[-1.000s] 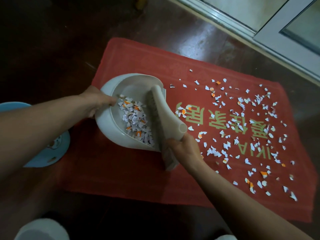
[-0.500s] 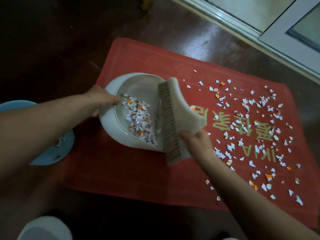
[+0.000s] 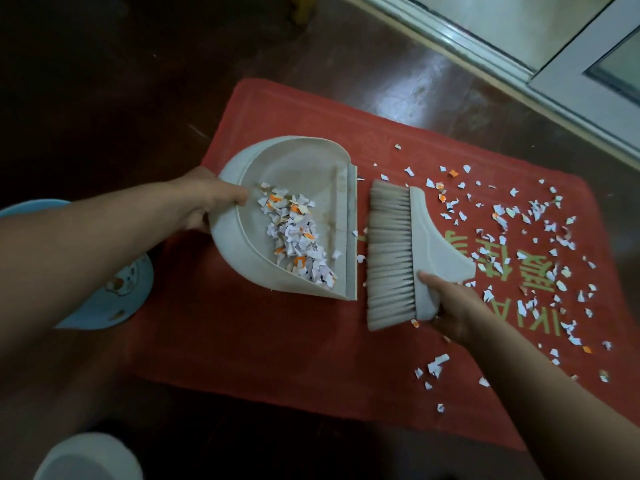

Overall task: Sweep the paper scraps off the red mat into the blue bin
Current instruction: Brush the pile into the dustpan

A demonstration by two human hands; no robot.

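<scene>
Left hand (image 3: 204,202) grips dustpan (image 3: 298,174), right hand (image 3: 453,310) brush (image 3: 433,244)

The floor (image 3: 104,98) is a dark brown, glossy hard surface. A white door frame (image 3: 450,32) runs diagonally across the upper right corner and carries a glass pane (image 3: 620,64). Pale light reflects off the floor beside the frame, while the left side lies in shadow.

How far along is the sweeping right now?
Done: a pile of scraps sits in the dustpan, and the left part of the red mat looks swept. In hand: the left hand grips the dustpan, the right hand holds the brush beside its lip. Left: many loose scraps cover the mat's right half, and the dustpan's load is not yet tipped into the blue bin.
</scene>
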